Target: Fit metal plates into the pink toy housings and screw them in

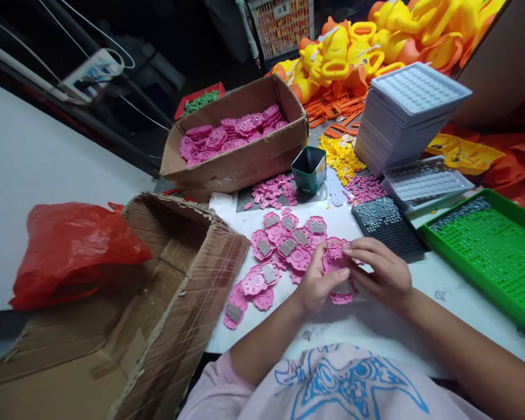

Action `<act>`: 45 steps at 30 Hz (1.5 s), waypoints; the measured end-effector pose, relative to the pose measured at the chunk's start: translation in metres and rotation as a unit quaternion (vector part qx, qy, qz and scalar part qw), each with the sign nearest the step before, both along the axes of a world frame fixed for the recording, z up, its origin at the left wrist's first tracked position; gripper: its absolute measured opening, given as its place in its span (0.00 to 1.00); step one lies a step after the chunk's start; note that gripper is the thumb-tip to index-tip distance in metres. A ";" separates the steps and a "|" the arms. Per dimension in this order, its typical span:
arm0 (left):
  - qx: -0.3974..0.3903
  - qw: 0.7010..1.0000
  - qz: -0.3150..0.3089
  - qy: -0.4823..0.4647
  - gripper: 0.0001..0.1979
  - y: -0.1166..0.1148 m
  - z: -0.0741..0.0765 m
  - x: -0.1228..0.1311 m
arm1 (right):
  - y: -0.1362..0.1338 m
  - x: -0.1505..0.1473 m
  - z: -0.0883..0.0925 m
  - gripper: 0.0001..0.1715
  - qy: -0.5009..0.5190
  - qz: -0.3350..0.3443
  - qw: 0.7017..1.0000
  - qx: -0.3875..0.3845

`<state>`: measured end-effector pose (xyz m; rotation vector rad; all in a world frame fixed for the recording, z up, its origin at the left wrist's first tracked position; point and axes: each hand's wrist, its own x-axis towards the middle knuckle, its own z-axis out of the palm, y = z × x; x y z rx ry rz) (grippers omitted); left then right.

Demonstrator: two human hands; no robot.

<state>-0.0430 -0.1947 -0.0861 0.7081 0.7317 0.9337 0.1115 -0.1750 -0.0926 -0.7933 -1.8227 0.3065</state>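
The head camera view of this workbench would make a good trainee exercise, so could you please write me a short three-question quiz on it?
1. True or false: both hands, the left hand and the right hand, are on the same pink plastic piece.
2. Multiple choice: what fills the open cardboard box at the back? A) yellow toys B) pink pieces C) screws
3. Fill in: the tray at the right edge of the table is coloured ____.

Key: 1 true; 2 B; 3 green.
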 end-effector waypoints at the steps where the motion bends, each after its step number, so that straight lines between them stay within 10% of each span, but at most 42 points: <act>1: 0.015 1.000 -0.003 0.009 0.27 0.000 0.000 0.000 | 0.000 0.000 0.000 0.22 0.000 -0.002 1.000 -0.001; 25: 0.148 0.956 0.095 0.235 0.22 0.002 0.011 -0.004 | 0.001 0.000 0.008 0.21 -0.012 0.022 0.999 0.038; 36: 0.100 0.972 0.081 0.196 0.17 0.005 0.007 -0.007 | -0.003 -0.001 -0.003 0.17 -0.078 -0.033 0.992 0.091; 45: -0.057 0.998 -0.001 -0.004 0.21 0.007 0.004 -0.011 | -0.001 0.002 0.012 0.16 0.002 0.082 0.996 0.026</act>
